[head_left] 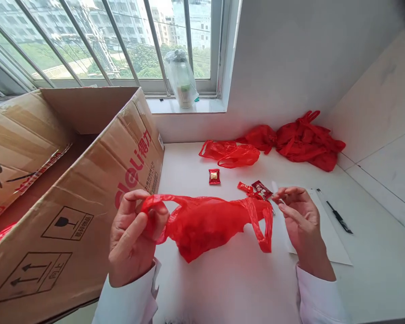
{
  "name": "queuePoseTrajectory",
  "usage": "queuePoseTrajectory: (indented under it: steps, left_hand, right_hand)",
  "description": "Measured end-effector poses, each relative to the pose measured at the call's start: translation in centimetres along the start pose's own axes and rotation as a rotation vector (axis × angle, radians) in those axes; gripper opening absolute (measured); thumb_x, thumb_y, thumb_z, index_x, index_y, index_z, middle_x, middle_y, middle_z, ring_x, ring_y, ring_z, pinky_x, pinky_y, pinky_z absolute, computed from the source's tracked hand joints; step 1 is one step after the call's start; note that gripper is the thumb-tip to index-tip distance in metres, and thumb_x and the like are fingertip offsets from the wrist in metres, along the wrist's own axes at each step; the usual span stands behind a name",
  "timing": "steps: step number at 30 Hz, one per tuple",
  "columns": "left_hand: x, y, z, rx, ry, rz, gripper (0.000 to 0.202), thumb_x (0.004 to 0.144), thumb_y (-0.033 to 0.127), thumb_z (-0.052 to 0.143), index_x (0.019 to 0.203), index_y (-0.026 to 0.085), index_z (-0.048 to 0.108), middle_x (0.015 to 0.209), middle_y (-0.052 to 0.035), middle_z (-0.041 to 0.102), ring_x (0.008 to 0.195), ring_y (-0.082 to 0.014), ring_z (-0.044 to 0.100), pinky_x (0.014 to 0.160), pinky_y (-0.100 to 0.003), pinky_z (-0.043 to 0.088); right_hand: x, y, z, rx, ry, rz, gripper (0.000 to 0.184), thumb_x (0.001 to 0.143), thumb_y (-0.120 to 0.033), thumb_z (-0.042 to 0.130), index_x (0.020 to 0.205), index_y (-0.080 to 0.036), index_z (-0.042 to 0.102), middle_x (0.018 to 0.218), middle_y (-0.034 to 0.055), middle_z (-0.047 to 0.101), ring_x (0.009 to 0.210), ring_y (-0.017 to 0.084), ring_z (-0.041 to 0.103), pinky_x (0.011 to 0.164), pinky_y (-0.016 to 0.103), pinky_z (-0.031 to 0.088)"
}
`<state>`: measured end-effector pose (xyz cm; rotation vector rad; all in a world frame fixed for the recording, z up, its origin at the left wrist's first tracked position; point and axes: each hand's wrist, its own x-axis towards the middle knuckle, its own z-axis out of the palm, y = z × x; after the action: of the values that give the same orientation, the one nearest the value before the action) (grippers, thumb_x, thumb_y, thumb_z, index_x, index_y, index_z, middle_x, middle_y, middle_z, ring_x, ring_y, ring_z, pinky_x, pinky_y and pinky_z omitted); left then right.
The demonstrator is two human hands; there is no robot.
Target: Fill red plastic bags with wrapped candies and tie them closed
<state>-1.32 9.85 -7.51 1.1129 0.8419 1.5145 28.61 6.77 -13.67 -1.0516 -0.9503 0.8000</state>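
A thin red plastic bag (207, 222) stretches sideways above the white table. My left hand (133, 238) has its fingers closed around one handle of it. The other handle loop hangs loose, a short way left of my right hand (300, 218). That hand's thumb and fingertips are pinched together; something small and whitish may be between them, but I cannot make it out. Behind the bag lie a small red wrapped snack (214, 176) and a dark red packet (262, 189) beside a bright red wrapper (245, 187), partly covered by the bag.
A large open cardboard box (121, 157) stands at left, with something red inside. Against the wall lie a flat red bag (229, 153) and a bunched red bag (307, 139). White paper (327, 238) and a black pen (339, 217) are at right. A bagged jar (184, 85) stands on the windowsill.
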Motion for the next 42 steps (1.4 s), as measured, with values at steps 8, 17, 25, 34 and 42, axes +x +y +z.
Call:
queuePoseTrajectory:
  steps: [8, 17, 25, 34, 42]
  left_hand:
    - [-1.4, 2.1, 0.3, 1.003, -0.189, 0.296, 0.062, 0.074, 0.065, 0.06, 0.118, 0.022, 0.055, 0.052, 0.0066, 0.044, 0.042, -0.0111, 0.04, 0.042, -0.024, 0.033]
    - [-2.8, 2.6, -2.8, 1.016, -0.565, 0.348, 0.015, 0.091, 0.022, 0.051, 0.088, 0.026, 0.065, 0.07, 0.0027, 0.059, 0.057, -0.0078, 0.057, 0.053, -0.014, 0.045]
    - [-5.5, 3.0, -2.7, 0.962, -0.586, 0.371, 0.024, 0.093, 0.019, 0.038, 0.072, 0.022, 0.049, 0.082, -0.0068, 0.058, 0.092, -0.0226, 0.054, 0.075, -0.034, 0.045]
    - [-5.8, 3.9, 1.9, 1.417, -0.478, 0.751, 0.021, 0.083, 0.013, 0.058, 0.104, 0.014, 0.061, 0.102, -0.0081, 0.067, 0.105, -0.0288, 0.05, 0.093, -0.043, 0.038]
    - [-4.1, -3.2, 4.8, 1.66, -0.578, 0.411, 0.034, 0.076, -0.007, 0.033, 0.072, 0.017, 0.056, 0.056, -0.0034, 0.054, 0.073, -0.0252, 0.055, 0.077, -0.044, 0.045]
  right_hand:
    - [0.9, -8.0, 6.4, -0.558, -0.556, -0.504, 0.04, 0.088, -0.035, 0.058, 0.126, -0.028, 0.048, 0.117, 0.0058, 0.06, 0.113, 0.023, 0.053, 0.1, 0.041, 0.042]
    - [3.5, -3.3, 6.1, -0.935, -0.986, -0.318, 0.032, 0.097, -0.032, 0.042, 0.081, -0.022, 0.067, 0.087, 0.0017, 0.068, 0.086, 0.016, 0.059, 0.083, 0.033, 0.045]
    - [1.6, -1.2, 2.2, -1.406, -0.657, -0.441, 0.017, 0.088, -0.032, 0.057, 0.079, -0.024, 0.069, 0.119, 0.0062, 0.064, 0.131, 0.04, 0.036, 0.093, 0.072, 0.026]
    - [-0.9, -5.1, 6.3, -1.33, -0.869, -0.602, 0.012, 0.078, -0.011, 0.056, 0.073, -0.021, 0.061, 0.134, 0.0084, 0.052, 0.142, 0.04, 0.01, 0.101, 0.075, 0.01]
    - [-2.4, -2.5, 7.1, -1.311, -0.993, -0.638, 0.014, 0.082, -0.016, 0.052, 0.088, -0.019, 0.065, 0.138, 0.0108, 0.048, 0.144, 0.036, 0.011, 0.11, 0.068, 0.003]
